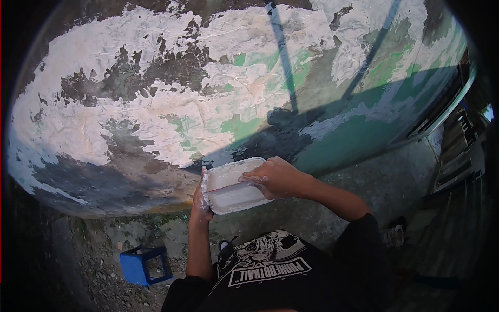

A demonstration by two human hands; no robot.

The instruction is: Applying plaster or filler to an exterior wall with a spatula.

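Nearest to the camera is the person's black shirt (275, 275) with a white print on the chest; both bare forearms go up from it toward the wall. Low on the left a small blue stool (144, 264) stands on the gravel ground (99, 270), well apart from the hands, so it is out of the way of the arms. Going right, the left hand (200, 200) is closed around the left end of a shallow white tray (234, 185), fingers under and along its rim w/ white paste on them; it seems to carry the tray from below so the tray stays about level and the wet white filler in it does not run out. The tray is held in the air in front of the chest, near the lower part of the wall. The right hand (275, 178) lies over the tray's right side, fingers bent down into it and smeared white; I cannot tell if it grips a tool or only touches the filler. Behind is the wall (156, 104), w/ old green paint, dark patches and much fresh white filler, approx. half in sun and half in shadow on the right.
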